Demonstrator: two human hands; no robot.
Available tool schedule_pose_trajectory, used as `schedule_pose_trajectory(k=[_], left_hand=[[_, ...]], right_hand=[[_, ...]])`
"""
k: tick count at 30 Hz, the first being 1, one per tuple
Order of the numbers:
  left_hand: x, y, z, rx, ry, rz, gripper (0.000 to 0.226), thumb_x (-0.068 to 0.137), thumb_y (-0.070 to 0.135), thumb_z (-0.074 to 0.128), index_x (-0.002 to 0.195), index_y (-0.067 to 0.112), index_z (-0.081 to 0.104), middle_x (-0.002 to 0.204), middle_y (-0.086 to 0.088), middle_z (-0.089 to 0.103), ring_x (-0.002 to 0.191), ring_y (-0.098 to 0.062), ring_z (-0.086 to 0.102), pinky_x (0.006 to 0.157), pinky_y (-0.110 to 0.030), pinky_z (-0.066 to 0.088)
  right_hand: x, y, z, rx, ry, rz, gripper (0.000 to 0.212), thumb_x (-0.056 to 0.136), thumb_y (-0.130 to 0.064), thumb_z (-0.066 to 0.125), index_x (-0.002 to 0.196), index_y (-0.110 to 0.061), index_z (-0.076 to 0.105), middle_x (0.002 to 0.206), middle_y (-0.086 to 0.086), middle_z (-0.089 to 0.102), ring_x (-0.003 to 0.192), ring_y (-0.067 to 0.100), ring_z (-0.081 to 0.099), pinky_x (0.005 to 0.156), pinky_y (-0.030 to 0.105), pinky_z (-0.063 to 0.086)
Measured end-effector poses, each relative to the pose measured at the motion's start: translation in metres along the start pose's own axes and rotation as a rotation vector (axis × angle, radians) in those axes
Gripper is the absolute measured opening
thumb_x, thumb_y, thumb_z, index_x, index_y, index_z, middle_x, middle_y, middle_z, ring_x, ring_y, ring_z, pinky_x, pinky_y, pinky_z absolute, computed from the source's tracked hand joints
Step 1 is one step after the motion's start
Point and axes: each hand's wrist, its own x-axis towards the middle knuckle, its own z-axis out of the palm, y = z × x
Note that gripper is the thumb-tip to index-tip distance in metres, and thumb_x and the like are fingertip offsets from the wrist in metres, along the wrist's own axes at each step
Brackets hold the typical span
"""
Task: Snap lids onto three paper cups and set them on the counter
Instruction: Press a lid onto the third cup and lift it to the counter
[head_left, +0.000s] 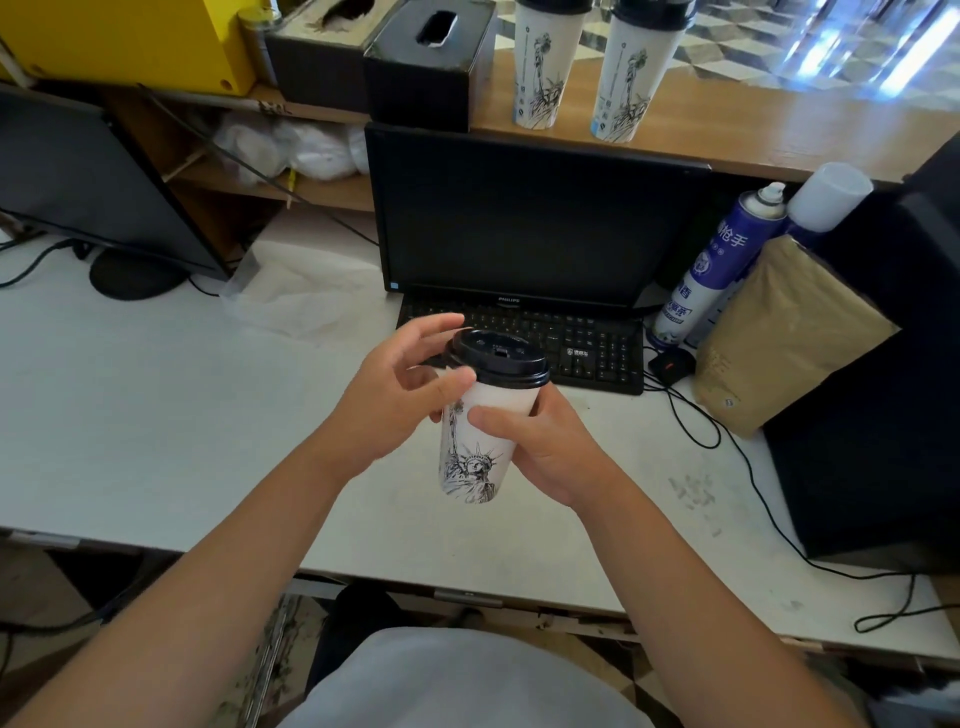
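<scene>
A white paper cup (475, 462) printed with a Statue of Liberty drawing is held above the white desk, with a black lid (497, 358) sitting on its rim. My right hand (540, 447) grips the cup's body from the right. My left hand (400, 384) is at the lid's left edge, thumb by the rim and fingers loosely spread. Two more lidded cups, the left cup (543, 67) and the right cup (631, 78), stand upright on the wooden counter (779, 130) behind the monitor.
A dark monitor (519, 218) and black keyboard (571, 348) sit just behind the held cup. A blue spray can (711, 270), brown paper bag (779, 332) and black box (883, 389) crowd the right. A second monitor (93, 187) and cables lie left.
</scene>
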Motion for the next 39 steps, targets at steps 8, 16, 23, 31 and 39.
schedule_pose_trajectory(k=[8, 16, 23, 31, 39], left_hand=[[-0.02, -0.039, 0.015, 0.187, -0.046, -0.104, 0.08, 0.063, 0.037, 0.092, 0.133, 0.045, 0.053, 0.124, 0.023, 0.064, 0.101, -0.01, 0.068, 0.077, -0.033, 0.062], [-0.025, -0.057, 0.026, 0.164, -0.04, -0.183, 0.077, 0.069, 0.023, 0.089, 0.135, 0.034, 0.051, 0.119, 0.012, 0.068, 0.105, -0.011, 0.069, 0.084, -0.033, 0.061], [-0.014, -0.041, -0.001, -0.32, 0.037, -0.363, 0.039, 0.1, 0.018, 0.04, 0.123, 0.018, 0.071, 0.122, -0.005, 0.073, 0.117, -0.03, 0.066, 0.097, -0.046, 0.052], [-0.012, -0.038, 0.039, -0.39, 0.276, -0.409, 0.049, 0.105, 0.038, 0.037, 0.083, 0.041, 0.081, 0.099, 0.007, 0.079, 0.105, -0.015, 0.07, 0.083, -0.035, 0.053], [-0.007, -0.051, 0.032, -0.419, 0.22, -0.4, 0.048, 0.108, 0.042, 0.034, 0.096, 0.032, 0.08, 0.106, 0.002, 0.078, 0.101, -0.015, 0.073, 0.082, -0.037, 0.057]], right_hand=[[0.007, -0.001, -0.004, 0.06, 0.167, -0.022, 0.065, 0.078, -0.005, 0.075, 0.139, 0.0, 0.055, 0.128, 0.029, 0.067, 0.119, 0.044, 0.066, 0.098, 0.062, 0.055], [0.01, 0.011, 0.0, -0.104, 0.211, -0.007, 0.082, 0.06, -0.02, 0.091, 0.134, -0.015, 0.058, 0.12, 0.01, 0.075, 0.11, 0.029, 0.073, 0.088, 0.048, 0.063], [0.002, 0.023, -0.007, -0.297, 0.126, 0.028, 0.08, 0.066, -0.006, 0.092, 0.135, -0.03, 0.057, 0.12, -0.009, 0.074, 0.112, 0.009, 0.07, 0.082, 0.02, 0.058], [0.004, 0.035, 0.001, -0.357, 0.138, 0.004, 0.082, 0.067, -0.003, 0.091, 0.134, -0.035, 0.055, 0.12, -0.017, 0.071, 0.115, 0.003, 0.067, 0.083, 0.015, 0.057], [0.004, 0.037, -0.003, -0.397, 0.171, 0.012, 0.079, 0.066, -0.008, 0.093, 0.128, -0.04, 0.057, 0.118, -0.017, 0.072, 0.111, 0.003, 0.068, 0.081, 0.018, 0.058]])
